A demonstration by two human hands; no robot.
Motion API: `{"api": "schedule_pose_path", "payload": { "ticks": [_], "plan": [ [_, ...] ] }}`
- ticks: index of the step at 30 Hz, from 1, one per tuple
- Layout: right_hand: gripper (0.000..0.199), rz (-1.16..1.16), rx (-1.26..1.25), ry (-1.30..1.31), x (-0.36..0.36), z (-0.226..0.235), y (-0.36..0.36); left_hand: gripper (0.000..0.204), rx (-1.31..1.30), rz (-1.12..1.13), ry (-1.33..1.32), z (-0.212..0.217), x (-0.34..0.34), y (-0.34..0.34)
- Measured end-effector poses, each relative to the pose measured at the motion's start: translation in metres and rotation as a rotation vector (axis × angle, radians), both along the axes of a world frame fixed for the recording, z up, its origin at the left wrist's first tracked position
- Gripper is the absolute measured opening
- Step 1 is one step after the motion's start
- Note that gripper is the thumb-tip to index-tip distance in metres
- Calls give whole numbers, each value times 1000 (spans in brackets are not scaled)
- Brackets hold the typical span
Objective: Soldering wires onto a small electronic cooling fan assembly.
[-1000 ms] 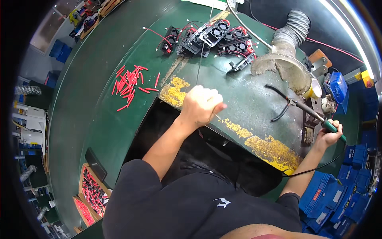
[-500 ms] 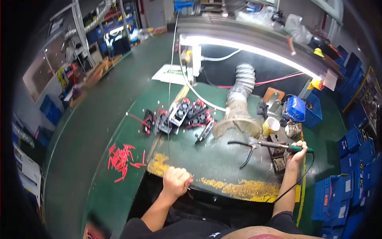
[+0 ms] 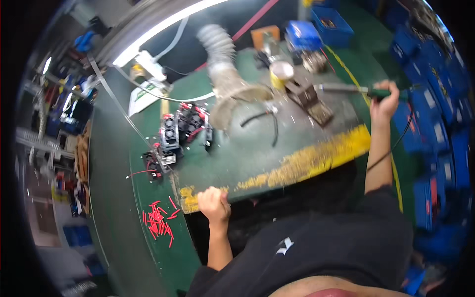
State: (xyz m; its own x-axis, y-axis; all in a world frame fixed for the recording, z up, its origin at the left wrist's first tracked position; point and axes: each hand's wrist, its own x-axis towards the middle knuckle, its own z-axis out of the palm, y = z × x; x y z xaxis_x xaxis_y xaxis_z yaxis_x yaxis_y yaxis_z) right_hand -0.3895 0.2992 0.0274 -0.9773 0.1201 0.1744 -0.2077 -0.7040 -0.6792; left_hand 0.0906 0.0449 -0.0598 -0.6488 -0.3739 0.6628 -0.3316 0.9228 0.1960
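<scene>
My right hand (image 3: 385, 104) grips the green handle of a soldering iron (image 3: 346, 89), whose metal tip points left over the iron stand (image 3: 309, 99). My left hand (image 3: 213, 204) is closed in a fist at the near edge of the green work mat (image 3: 257, 148), by its worn yellow strip; I cannot see anything held in it. A cluster of small black fans with red wires (image 3: 180, 128) lies at the mat's far left. A pile of short red tubes (image 3: 158, 220) lies on the bench left of my left hand.
A grey ribbed fume hose with a wide funnel mouth (image 3: 232, 94) hangs over the mat. A round tin (image 3: 281, 72), a blue box (image 3: 303, 34) and blue bins (image 3: 430, 99) stand at the back and right. A black cable (image 3: 269, 121) curls on the mat.
The view has swung and tilted strongly. My right hand with the soldering iron stays by the stand. My left fist stays at the mat's near edge.
</scene>
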Motion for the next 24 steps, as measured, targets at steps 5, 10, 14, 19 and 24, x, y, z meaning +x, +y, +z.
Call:
{"api": "schedule_pose_path", "payload": {
  "ticks": [5, 10, 14, 19, 24],
  "plan": [
    [24, -158, 285, 59, 15, -1, 22, 31, 14, -30, -42, -12, -10, -19],
    [22, -162, 320, 43, 27, -14, 7, 32, 6, 16, -94, -19, -11, -22],
    [17, -120, 395, 104, 24, -36, -16, 35, 8, 50, -89, -27, -8, -26],
    [21, -193, 523, 177, 38, -49, -35, 36, -22, 88, -76, -30, -11, -33],
    [22, -205, 521, 279, 85, -75, -38, 35, -35, 105, -91, -37, -9, -34]
  ]
}}
